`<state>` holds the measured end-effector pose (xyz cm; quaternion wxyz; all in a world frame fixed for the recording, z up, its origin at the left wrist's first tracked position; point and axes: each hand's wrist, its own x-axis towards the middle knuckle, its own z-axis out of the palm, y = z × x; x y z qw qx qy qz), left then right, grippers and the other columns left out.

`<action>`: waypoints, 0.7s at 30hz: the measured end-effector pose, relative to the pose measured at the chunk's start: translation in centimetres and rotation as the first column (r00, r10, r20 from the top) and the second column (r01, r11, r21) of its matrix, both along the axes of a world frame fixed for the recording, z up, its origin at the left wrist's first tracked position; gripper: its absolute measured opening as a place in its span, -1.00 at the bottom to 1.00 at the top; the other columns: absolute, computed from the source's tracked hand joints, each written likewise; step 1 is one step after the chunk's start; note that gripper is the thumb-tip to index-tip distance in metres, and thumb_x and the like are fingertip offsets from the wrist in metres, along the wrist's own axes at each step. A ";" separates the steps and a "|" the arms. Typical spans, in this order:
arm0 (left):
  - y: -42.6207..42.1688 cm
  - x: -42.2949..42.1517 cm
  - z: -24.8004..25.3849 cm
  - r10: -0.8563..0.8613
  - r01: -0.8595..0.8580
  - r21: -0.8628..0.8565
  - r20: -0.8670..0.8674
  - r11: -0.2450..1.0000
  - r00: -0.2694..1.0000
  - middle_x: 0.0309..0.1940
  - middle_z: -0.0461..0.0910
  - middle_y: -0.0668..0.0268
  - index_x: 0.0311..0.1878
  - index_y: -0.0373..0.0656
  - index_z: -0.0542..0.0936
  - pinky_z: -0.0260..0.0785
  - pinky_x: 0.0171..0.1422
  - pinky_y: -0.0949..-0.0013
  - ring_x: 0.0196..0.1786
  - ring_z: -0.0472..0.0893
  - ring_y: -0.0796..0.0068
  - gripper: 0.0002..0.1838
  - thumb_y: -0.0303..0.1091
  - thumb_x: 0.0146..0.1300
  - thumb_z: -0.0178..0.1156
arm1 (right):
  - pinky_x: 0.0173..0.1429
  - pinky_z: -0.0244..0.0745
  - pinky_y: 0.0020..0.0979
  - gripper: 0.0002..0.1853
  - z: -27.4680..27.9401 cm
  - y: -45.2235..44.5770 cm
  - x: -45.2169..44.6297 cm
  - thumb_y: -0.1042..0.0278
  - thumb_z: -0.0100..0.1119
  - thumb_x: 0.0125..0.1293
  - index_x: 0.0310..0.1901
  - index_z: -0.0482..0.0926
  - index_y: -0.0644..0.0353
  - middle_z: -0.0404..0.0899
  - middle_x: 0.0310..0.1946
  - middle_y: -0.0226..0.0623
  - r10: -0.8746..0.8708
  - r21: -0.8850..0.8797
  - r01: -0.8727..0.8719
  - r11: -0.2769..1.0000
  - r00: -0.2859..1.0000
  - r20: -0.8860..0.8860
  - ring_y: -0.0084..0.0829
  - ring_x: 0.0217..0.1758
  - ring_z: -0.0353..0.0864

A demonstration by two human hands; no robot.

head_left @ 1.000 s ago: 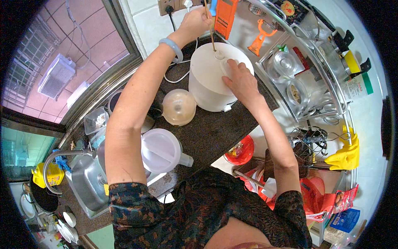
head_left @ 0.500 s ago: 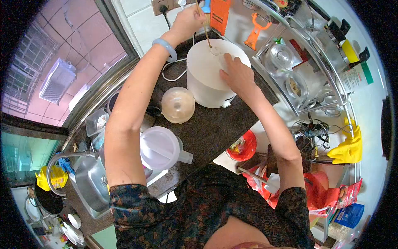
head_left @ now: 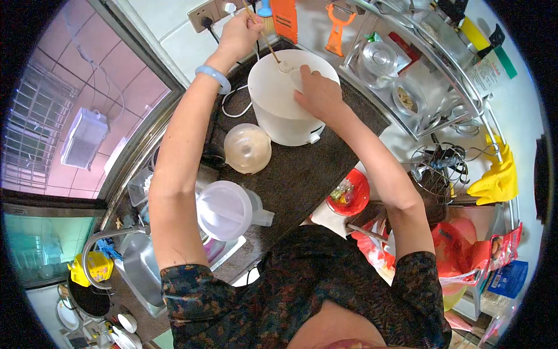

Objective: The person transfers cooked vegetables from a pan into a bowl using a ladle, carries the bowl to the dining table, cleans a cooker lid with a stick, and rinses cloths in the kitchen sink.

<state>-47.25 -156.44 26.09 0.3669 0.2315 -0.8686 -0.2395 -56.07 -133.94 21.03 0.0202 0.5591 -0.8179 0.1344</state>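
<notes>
My left hand point(head_left: 239, 36) is closed around a thin wooden stick point(head_left: 271, 49), which looks like a chopstick. The stick slants down, and its lower tip is at a small round fitting point(head_left: 285, 67) in the top of a white round appliance point(head_left: 286, 119). My right hand point(head_left: 321, 96) lies on the appliance's top near the fitting, thumb and forefinger apart; its other fingers are partly hidden. A white cord point(head_left: 228, 110) curves beside the appliance. A cream, dome-shaped part point(head_left: 247, 149) with a hole on top stands in front of it on the dark counter point(head_left: 296, 183).
A lidded translucent pitcher point(head_left: 224, 210) stands near my left elbow, by the sink point(head_left: 142, 267). A wire rack point(head_left: 444, 75) holds jars and utensils on the right. An orange peeler point(head_left: 337, 32) hangs on the wall. Below the counter is a red bin point(head_left: 351, 195).
The whole view has shifted slightly with my head, the appliance moving left. My left hand still grips the stick at the fitting, and my right hand stays on the appliance.
</notes>
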 end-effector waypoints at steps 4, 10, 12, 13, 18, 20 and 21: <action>-0.1 -0.3 -0.2 -0.021 0.020 0.034 0.012 0.999 1.000 -0.47 0.61 0.31 -0.22 -0.26 0.54 0.47 -0.30 0.43 -0.42 0.61 0.54 -0.86 -0.38 0.29 0.22 | -0.19 0.60 -0.09 -0.51 -0.7 -0.7 0.0 0.07 0.18 0.20 0.02 0.31 0.24 0.60 -0.25 -0.02 -0.049 -0.016 0.050 0.999 0.999 0.004 -0.01 -0.23 0.67; -0.4 -0.2 -0.7 -0.062 0.066 0.062 -0.066 0.996 0.996 -0.46 0.59 0.22 -0.24 -0.19 0.56 0.46 -0.19 0.26 -0.36 0.61 0.29 -0.82 -0.29 0.18 0.27 | -0.12 0.61 -0.14 -0.47 0.0 -0.9 0.8 0.09 0.26 0.15 0.02 0.36 0.26 0.64 -0.22 -0.06 -0.128 0.035 0.126 0.991 0.991 0.037 -0.09 -0.17 0.69; 0.1 -0.1 -0.3 0.027 -0.027 -0.073 -0.011 0.997 1.000 -0.46 0.61 0.23 -0.26 -0.19 0.56 0.46 -0.17 0.25 -0.35 0.62 0.28 -0.81 -0.28 0.17 0.28 | -0.15 0.60 -0.12 -0.46 -0.4 -0.7 0.7 0.05 0.23 0.17 0.05 0.34 0.25 0.63 -0.25 -0.07 -0.121 0.017 0.121 0.993 0.992 0.026 -0.07 -0.20 0.68; 0.2 -0.1 -0.3 0.030 -0.031 -0.072 -0.013 0.997 0.999 -0.46 0.61 0.23 -0.26 -0.19 0.56 0.46 -0.17 0.25 -0.35 0.62 0.28 -0.81 -0.28 0.17 0.28 | -0.18 0.59 -0.09 -0.44 -0.2 -0.6 0.7 0.02 0.21 0.19 0.07 0.32 0.23 0.62 -0.28 -0.07 -0.118 -0.004 0.118 0.993 0.993 0.013 -0.04 -0.24 0.68; -0.1 0.9 -0.5 -0.059 0.061 0.020 -0.061 0.998 0.996 -0.46 0.59 0.18 -0.26 -0.25 0.55 0.44 -0.24 0.28 -0.37 0.58 0.33 -0.86 -0.43 0.14 0.24 | -0.11 0.58 -0.07 -0.39 0.3 1.0 0.3 0.00 0.20 0.18 0.20 0.30 0.11 0.58 -0.15 -0.05 -0.081 -0.011 0.082 0.997 0.995 0.049 -0.03 -0.12 0.65; 0.5 0.9 -0.4 -0.052 0.052 -0.008 -0.084 0.999 0.995 -0.49 0.56 0.18 -0.31 -0.24 0.51 0.42 -0.25 0.28 -0.39 0.56 0.32 -0.88 -0.44 0.14 0.24 | -0.09 0.57 -0.06 -0.39 0.3 1.6 0.2 0.01 0.20 0.19 0.22 0.30 0.06 0.56 -0.11 -0.03 -0.046 -0.029 0.047 0.998 0.998 0.047 -0.02 -0.07 0.64; 0.8 0.9 -0.2 -0.047 0.044 -0.039 -0.106 0.998 0.993 -0.52 0.53 0.17 -0.36 -0.24 0.47 0.40 -0.27 0.27 -0.41 0.55 0.31 -0.87 -0.45 0.14 0.24 | -0.07 0.57 -0.06 -0.41 0.3 1.7 0.2 0.02 0.19 0.19 0.22 0.32 0.03 0.55 -0.11 -0.03 -0.020 -0.025 0.021 0.999 0.999 0.047 -0.01 -0.06 0.62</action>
